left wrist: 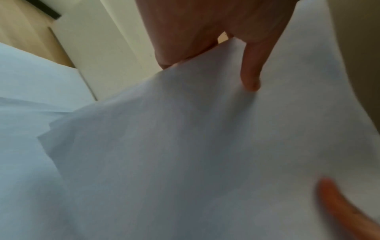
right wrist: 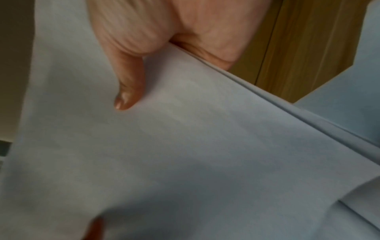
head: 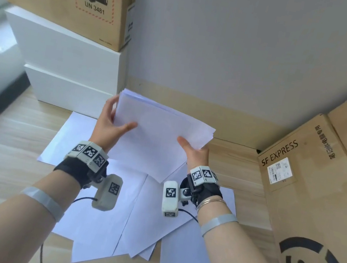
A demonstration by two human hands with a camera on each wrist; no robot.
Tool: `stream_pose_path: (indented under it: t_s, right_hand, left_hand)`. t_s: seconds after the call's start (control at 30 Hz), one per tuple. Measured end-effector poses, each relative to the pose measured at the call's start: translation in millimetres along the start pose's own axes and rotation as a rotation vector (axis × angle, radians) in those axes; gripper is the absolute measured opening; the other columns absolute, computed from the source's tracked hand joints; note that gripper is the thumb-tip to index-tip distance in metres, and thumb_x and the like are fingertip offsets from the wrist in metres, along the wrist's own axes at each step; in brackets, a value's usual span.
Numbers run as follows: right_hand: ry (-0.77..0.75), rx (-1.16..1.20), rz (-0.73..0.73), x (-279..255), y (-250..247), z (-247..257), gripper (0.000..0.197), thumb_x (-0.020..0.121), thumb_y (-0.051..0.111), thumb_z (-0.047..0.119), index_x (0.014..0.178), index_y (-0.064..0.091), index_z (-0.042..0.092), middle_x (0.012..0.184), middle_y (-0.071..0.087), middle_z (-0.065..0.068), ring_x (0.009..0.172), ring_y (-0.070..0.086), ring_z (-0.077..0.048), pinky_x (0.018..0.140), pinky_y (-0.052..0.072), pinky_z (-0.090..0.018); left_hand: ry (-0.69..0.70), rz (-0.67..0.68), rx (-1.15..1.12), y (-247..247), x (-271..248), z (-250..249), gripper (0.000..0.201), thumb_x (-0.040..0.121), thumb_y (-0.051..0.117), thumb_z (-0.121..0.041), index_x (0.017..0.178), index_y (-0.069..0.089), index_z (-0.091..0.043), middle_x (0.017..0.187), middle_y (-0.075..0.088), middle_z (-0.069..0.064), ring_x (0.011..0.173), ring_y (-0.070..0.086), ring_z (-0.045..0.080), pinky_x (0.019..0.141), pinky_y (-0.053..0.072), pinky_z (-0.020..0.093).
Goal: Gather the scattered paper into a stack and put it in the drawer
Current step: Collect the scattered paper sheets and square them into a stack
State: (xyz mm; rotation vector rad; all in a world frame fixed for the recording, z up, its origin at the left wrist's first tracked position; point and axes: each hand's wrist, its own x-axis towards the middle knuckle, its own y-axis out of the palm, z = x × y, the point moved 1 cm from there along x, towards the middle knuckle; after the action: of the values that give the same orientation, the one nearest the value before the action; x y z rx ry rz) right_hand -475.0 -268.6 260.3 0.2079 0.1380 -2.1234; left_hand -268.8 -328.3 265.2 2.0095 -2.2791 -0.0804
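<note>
A: Head view first. Where is the paper?

B: Partly in hand. A stack of sheets [head: 158,133] sits at frame centre, raised off the table [head: 5,144]. The left hand [head: 109,125] pinches its left edge, thumb on top; the right hand [head: 194,151] pinches the right edge the same way. Loose sheets [head: 108,212] lie fanned on the table below, toward the lower middle. White boxes [head: 69,63] stand at upper left, a cardboard box [head: 317,201] at right. I see no drawer.

A: Left wrist view?

B: The thumb [left wrist: 249,76] presses the top sheet and the fingers [left wrist: 176,45] curl under the edge. The stack's lower corner droops and fans.

A: Right wrist view?

B: The thumb [right wrist: 127,91] lies flat on top and the palm backs the edge, where several sheet edges sit slightly stepped.

A: What could go wrong?

B: My guess: with edges uneven and only thumb pressure holding, inner sheets could slide out if the stack tilts. Tapping it square on the scattered sheets might push those further apart.
</note>
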Motion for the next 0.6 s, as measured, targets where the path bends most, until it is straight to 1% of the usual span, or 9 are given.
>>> stream_pose_path:
  t_s: [0.1, 0.17, 0.23, 0.3, 0.37, 0.4, 0.47, 0.5, 0.6]
  right_hand:
    - [-0.102, 0.071, 0.013, 1.0, 2.8, 7.5, 0.011, 0.079, 0.072, 0.008, 0.080, 0.066, 0.017, 0.082, 0.066, 0.001, 0.077, 0.061, -0.014, 0.089, 0.050, -0.038]
    - [-0.182, 0.114, 0.034, 1.8, 4.6, 18.2, 0.005, 0.078, 0.069, 0.027, 0.075, 0.067, 0.025, 0.077, 0.067, 0.008, 0.076, 0.058, -0.012, 0.080, 0.045, -0.030]
    - [-0.235, 0.136, 0.036, 3.5, 5.8, 28.6, 0.017, 0.079, 0.060, 0.036, 0.072, 0.065, 0.022, 0.067, 0.068, 0.008, 0.073, 0.059, -0.013, 0.077, 0.044, -0.028]
    - [-0.281, 0.104, 0.016, 5.8, 7.9, 36.6, 0.018, 0.081, 0.055, 0.030, 0.069, 0.060, 0.017, 0.060, 0.067, 0.006, 0.064, 0.062, -0.006, 0.073, 0.048, -0.020]
    - [-0.310, 0.067, 0.024, 8.1, 10.1, 40.6, 0.012, 0.080, 0.054, 0.015, 0.069, 0.058, 0.018, 0.055, 0.065, 0.008, 0.058, 0.061, 0.000, 0.067, 0.047, -0.010]
    - [-0.314, 0.059, 0.033, 8.6, 11.5, 41.6, 0.018, 0.082, 0.051, 0.005, 0.072, 0.057, 0.018, 0.054, 0.065, 0.007, 0.058, 0.061, 0.001, 0.066, 0.046, -0.009]
    - [-0.323, 0.054, 0.052, 10.8, 10.7, 41.0, 0.030, 0.086, 0.044, -0.007, 0.079, 0.057, 0.019, 0.060, 0.064, 0.005, 0.060, 0.062, 0.002, 0.066, 0.046, -0.008]
    - [-0.330, 0.066, 0.057, 11.6, 10.6, 40.4, 0.029, 0.088, 0.044, -0.005, 0.082, 0.057, 0.020, 0.064, 0.063, 0.001, 0.062, 0.062, 0.002, 0.067, 0.046, -0.009]
    - [-0.313, 0.120, 0.137, 11.7, 10.5, 40.6, 0.011, 0.083, 0.056, 0.024, 0.093, 0.056, 0.029, 0.078, 0.063, 0.001, 0.076, 0.062, -0.005, 0.078, 0.044, -0.021]
  left_hand:
    - [-0.074, -0.053, 0.082, -8.1, 1.4, 12.9, 0.043, 0.074, 0.072, 0.002, 0.093, 0.054, -0.031, 0.094, 0.064, -0.009, 0.086, 0.062, 0.006, 0.092, 0.050, 0.035]
    - [-0.106, -0.048, 0.074, -11.5, 3.6, 18.2, 0.040, 0.073, 0.072, 0.003, 0.087, 0.056, -0.030, 0.091, 0.064, -0.008, 0.083, 0.062, 0.008, 0.084, 0.050, 0.029]
    - [-0.113, -0.028, 0.075, -14.1, 5.7, 21.7, 0.038, 0.073, 0.072, 0.004, 0.086, 0.056, -0.027, 0.089, 0.064, -0.007, 0.081, 0.062, 0.009, 0.074, 0.052, 0.018]
    - [-0.112, -0.022, 0.085, -15.5, 6.2, 21.5, 0.037, 0.073, 0.072, 0.004, 0.085, 0.057, -0.027, 0.087, 0.064, -0.007, 0.078, 0.062, 0.005, 0.065, 0.052, 0.009]
    - [-0.104, -0.030, 0.091, -16.4, 6.8, 21.6, 0.037, 0.073, 0.072, 0.004, 0.084, 0.057, -0.027, 0.086, 0.064, -0.008, 0.072, 0.063, -0.001, 0.061, 0.051, 0.007]
    - [-0.105, -0.033, 0.093, -17.1, 7.2, 22.2, 0.036, 0.073, 0.072, 0.004, 0.083, 0.057, -0.027, 0.084, 0.065, -0.009, 0.070, 0.063, -0.002, 0.061, 0.051, 0.007]
    - [-0.114, -0.023, 0.093, -17.6, 8.1, 25.3, 0.030, 0.075, 0.070, 0.003, 0.081, 0.060, -0.025, 0.073, 0.069, -0.014, 0.062, 0.065, -0.006, 0.058, 0.050, 0.005]
    - [-0.120, -0.016, 0.095, -17.9, 8.4, 26.6, 0.027, 0.077, 0.069, 0.002, 0.079, 0.061, -0.023, 0.063, 0.071, -0.016, 0.058, 0.064, -0.009, 0.057, 0.049, 0.004]
    - [-0.114, -0.032, 0.077, -17.6, 9.7, 28.5, 0.021, 0.078, 0.069, -0.002, 0.077, 0.063, -0.022, 0.057, 0.068, -0.026, 0.055, 0.063, -0.011, 0.056, 0.049, 0.006]
